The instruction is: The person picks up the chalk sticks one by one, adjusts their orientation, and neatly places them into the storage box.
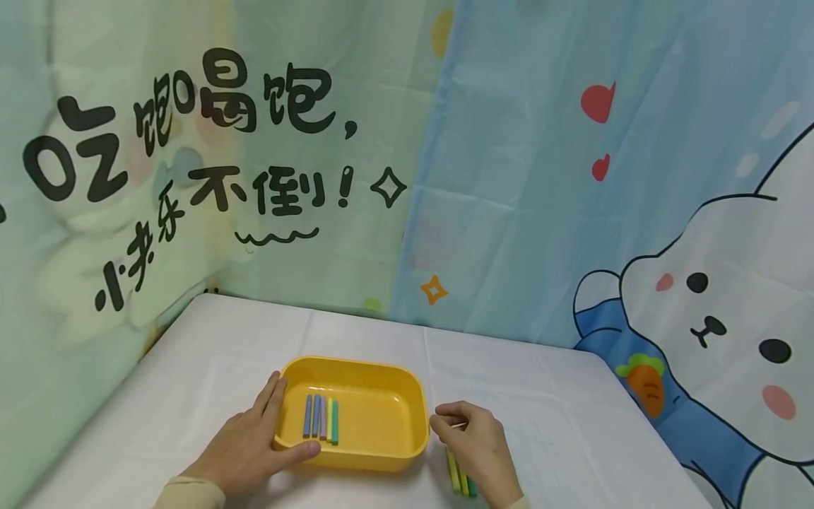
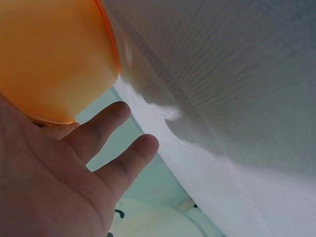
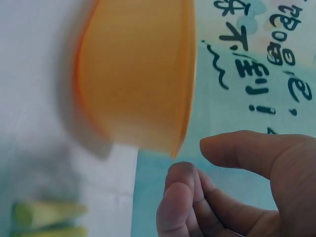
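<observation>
A yellow plastic tray (image 1: 388,424) stands on the white table. In its left half several coloured sticks (image 1: 316,416) that look like chalk lie side by side, blue, purple, yellow and green. My left hand (image 1: 251,445) rests against the tray's left end, fingers extended along the outside and thumb at the front rim. Just off the tray's right end is my right hand (image 1: 477,438), fingers loosely bent. In the right wrist view a gap shows between its thumb (image 3: 232,148) and fingertips (image 3: 180,180), with no stick visible there.
Under and beside the right hand, a few more yellow and green sticks (image 1: 454,472) lie on the white tablecloth (image 1: 572,424). Behind the table hangs a printed curtain (image 1: 509,177) with black lettering and a cartoon animal (image 1: 731,339).
</observation>
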Tool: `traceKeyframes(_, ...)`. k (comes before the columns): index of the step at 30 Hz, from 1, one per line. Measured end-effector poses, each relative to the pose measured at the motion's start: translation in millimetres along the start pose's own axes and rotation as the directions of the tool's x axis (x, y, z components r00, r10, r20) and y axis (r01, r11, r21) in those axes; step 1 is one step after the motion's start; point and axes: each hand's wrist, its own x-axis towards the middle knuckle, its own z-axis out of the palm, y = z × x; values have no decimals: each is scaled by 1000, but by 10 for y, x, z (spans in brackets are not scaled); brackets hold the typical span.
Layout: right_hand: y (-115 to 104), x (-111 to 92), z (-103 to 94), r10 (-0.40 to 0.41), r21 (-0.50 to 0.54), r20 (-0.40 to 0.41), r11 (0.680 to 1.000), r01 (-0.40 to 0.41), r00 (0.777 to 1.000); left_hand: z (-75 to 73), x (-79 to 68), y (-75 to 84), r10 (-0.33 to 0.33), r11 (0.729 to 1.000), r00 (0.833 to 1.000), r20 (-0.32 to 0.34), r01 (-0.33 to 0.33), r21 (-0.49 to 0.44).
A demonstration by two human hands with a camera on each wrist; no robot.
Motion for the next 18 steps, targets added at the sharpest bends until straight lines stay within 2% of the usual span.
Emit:
traceKeyframes(8,313,5,-152,45,-92,-24,995,-47,999,-37,-19,28,-10,1000,1000,18,10,0)
traceKeyframes(18,563,23,-178,140,-183,48,975,-129,989,-8,-11,27,6,1000,1000,2,-6,8)
